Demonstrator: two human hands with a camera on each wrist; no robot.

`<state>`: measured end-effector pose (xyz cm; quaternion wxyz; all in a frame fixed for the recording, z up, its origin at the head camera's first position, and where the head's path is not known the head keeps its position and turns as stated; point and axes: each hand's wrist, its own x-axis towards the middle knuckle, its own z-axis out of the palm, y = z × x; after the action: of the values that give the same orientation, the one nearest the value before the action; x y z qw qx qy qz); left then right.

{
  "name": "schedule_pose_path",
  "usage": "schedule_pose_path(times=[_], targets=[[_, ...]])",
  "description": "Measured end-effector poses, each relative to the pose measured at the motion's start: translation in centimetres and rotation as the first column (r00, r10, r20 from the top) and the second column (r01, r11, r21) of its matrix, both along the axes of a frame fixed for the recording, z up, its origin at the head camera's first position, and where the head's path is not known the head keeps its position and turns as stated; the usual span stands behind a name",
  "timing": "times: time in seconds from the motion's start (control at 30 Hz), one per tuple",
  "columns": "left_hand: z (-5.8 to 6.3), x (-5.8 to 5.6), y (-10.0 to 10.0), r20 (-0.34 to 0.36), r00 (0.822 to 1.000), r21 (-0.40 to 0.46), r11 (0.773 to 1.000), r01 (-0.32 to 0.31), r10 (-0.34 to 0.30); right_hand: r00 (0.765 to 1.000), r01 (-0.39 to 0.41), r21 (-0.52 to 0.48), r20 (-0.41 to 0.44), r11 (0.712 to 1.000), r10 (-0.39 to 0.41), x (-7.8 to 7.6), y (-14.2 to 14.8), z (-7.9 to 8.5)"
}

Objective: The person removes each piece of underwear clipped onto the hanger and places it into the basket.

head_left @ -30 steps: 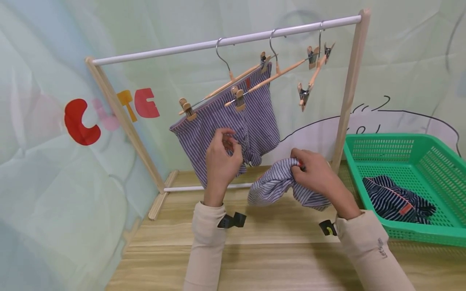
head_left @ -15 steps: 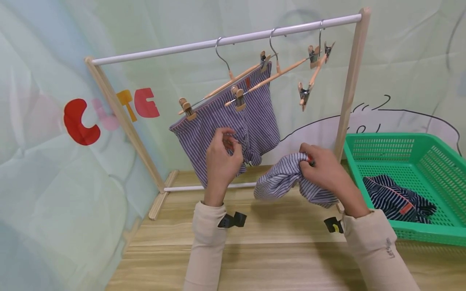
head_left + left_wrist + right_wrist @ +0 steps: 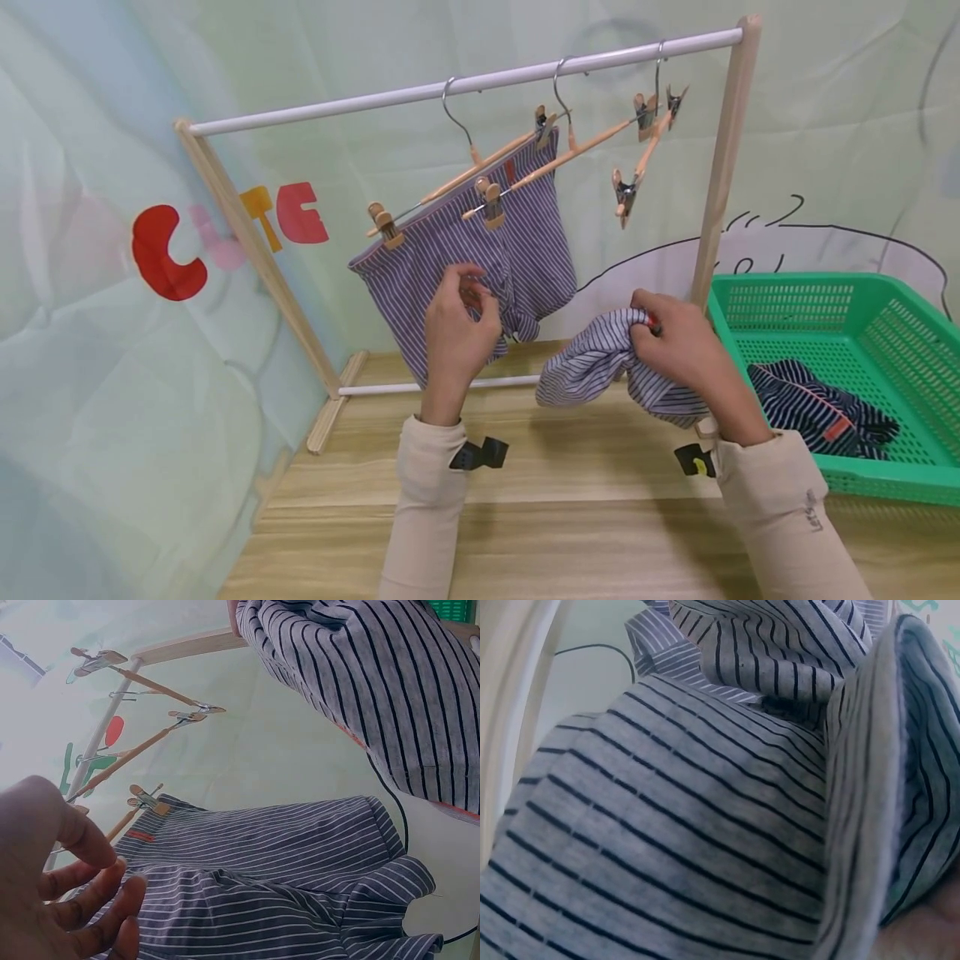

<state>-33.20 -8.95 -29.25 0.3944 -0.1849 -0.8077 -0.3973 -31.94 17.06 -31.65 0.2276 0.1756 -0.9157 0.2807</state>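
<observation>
Bunched light-grey shorts [image 3: 588, 358] with dark stripes hang from my right hand [image 3: 678, 342], which grips them at a reddish part of the top, just above the table. In the right wrist view, these grey shorts [image 3: 667, 817] fill most of the picture. My left hand [image 3: 459, 333] holds nothing; its fingers are loosely curled, in front of purple-blue striped shorts [image 3: 420, 275]. Those hang from a clip hanger [image 3: 487, 160], fastened by wooden clips at both ends of the waistband. In the left wrist view the thumb [image 3: 86, 840] lies close to the fingertips.
Two more clip hangers, a middle one [image 3: 573, 152] and a right one [image 3: 651, 154], hang bare on the rack's white bar [image 3: 337, 102]. At right, a green basket [image 3: 847, 471] contains dark striped clothing [image 3: 798, 408]. The rack's wooden post [image 3: 723, 167] stands beside the basket.
My right hand has moved rightward and slightly up, carrying the grey shorts toward the rack's right post. My left hand and the hung shorts stay practically where they were.
</observation>
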Motion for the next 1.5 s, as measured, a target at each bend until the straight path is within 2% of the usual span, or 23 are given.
schedule_pose_path(times=[0.63,1.5], targets=[[0.1,0.0,-0.1,-0.009,1.0,0.002,1.0,0.0,0.0,0.999,0.026,-0.049,-0.019,0.998,-0.027,0.2,0.9,0.5],[0.2,0.1,-0.2,0.011,1.0,0.017,1.0,-0.003,0.003,0.993,0.114,-0.118,-0.008,0.986,-0.116,0.9,3.6,1.2]])
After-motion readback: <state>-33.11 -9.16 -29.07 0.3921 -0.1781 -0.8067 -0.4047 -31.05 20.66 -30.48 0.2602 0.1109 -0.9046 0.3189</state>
